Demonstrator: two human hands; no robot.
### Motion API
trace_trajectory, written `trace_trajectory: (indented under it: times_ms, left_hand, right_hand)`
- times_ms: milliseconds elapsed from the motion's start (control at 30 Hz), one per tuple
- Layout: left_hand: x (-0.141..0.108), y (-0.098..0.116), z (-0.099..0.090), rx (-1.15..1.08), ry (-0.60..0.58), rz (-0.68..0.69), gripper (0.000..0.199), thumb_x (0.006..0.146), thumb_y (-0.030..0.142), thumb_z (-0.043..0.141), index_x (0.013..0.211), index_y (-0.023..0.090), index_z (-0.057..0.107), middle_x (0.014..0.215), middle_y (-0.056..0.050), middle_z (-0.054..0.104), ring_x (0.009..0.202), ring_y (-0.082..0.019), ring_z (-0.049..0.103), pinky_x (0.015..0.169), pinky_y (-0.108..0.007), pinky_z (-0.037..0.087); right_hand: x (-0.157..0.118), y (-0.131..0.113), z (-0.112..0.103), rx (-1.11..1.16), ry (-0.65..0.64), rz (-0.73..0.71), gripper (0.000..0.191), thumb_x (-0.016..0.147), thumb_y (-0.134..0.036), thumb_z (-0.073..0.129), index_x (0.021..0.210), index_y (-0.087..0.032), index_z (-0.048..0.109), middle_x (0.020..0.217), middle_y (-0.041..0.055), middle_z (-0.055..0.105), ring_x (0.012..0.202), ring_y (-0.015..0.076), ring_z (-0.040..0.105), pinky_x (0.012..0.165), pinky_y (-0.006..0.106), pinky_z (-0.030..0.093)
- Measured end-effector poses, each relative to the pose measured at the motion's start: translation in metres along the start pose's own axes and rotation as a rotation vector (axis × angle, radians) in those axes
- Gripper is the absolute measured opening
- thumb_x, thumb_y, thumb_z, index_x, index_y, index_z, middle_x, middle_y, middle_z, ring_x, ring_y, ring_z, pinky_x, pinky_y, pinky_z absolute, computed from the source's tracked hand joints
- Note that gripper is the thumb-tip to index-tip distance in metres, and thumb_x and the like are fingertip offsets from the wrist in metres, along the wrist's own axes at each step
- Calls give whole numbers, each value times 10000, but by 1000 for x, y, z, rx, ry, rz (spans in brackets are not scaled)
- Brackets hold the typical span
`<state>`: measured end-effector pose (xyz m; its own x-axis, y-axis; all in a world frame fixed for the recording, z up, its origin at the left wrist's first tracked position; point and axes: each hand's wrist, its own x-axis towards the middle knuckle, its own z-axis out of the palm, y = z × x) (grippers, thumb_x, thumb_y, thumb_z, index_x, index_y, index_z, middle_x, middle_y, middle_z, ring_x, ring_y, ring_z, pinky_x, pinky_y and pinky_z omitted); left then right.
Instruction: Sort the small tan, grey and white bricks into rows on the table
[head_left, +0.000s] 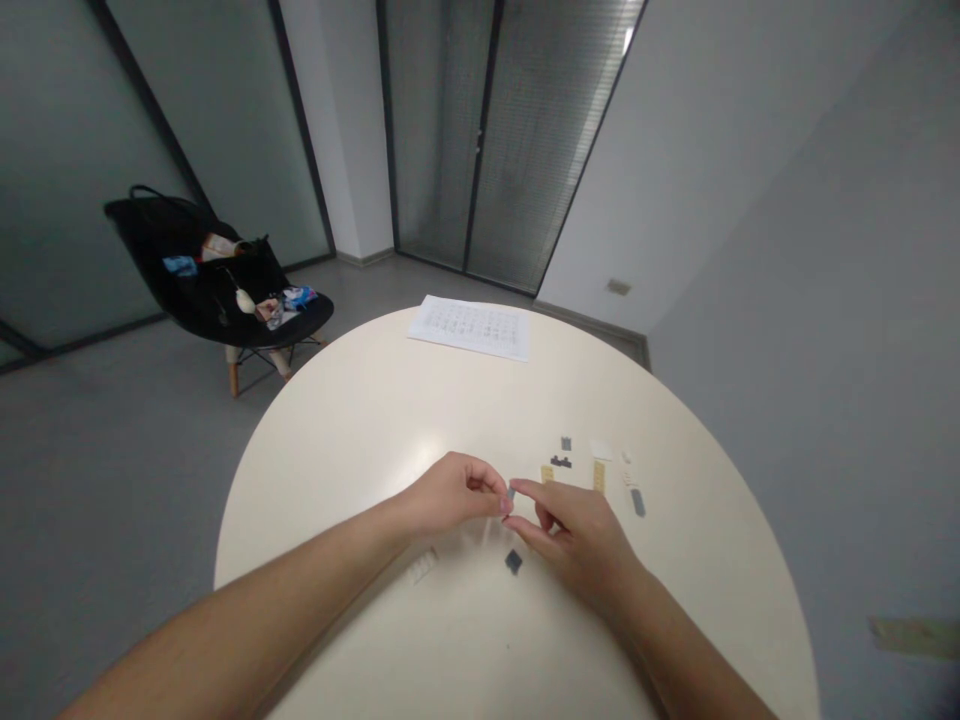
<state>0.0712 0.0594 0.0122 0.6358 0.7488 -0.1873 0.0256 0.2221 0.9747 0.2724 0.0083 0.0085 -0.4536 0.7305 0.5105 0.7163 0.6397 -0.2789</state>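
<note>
Near the middle of the table my left hand [469, 490] is closed in a pinch on a small grey building-block piece [511, 494]. My right hand [574, 525] meets it from the other side, index fingertip and thumb tip at the top and bottom of the piece. Fingers hide most of its shape. Just below the hands lies a dark grey square piece [514, 562]. A pale, whitish studded piece [422, 566] rests under my left forearm. Beyond my right hand are a tan plate [599, 476] and another tan piece [547, 473], partly covered by the hand.
Farther right on the round table [322, 450] lie a grey oblong piece [637, 502], a white piece [601, 450], a grey square piece [566, 443], a dark bracket-like piece [561, 462] and tiny bits. Printed paper [471, 328] lies at the far edge. A black chair [202, 265] holds belongings.
</note>
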Motion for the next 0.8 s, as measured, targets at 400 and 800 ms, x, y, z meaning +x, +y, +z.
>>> trace_trajectory:
  times_ms: [400, 800]
  left_hand:
    - [-3, 5, -4, 33, 53, -17, 272, 677, 364, 772, 784, 119, 722, 720, -45, 681, 648, -122, 562, 616, -238, 412]
    - [-4, 4, -8, 108, 31, -59, 177, 719, 301, 699, 778, 137, 729, 698, -25, 665, 625, -110, 541, 590, -227, 384]
  right_hand:
    - [-6, 20, -38, -4, -19, 217, 314, 855, -405, 627, 1049, -167, 694, 538, -48, 531, 451, 78, 434, 486, 206, 345]
    - [-54, 91, -93, 141, -571, 778, 468, 716, -533, 681, 1020, -184, 752, 540, -36, 442, 519, 116, 391, 510, 251, 294]
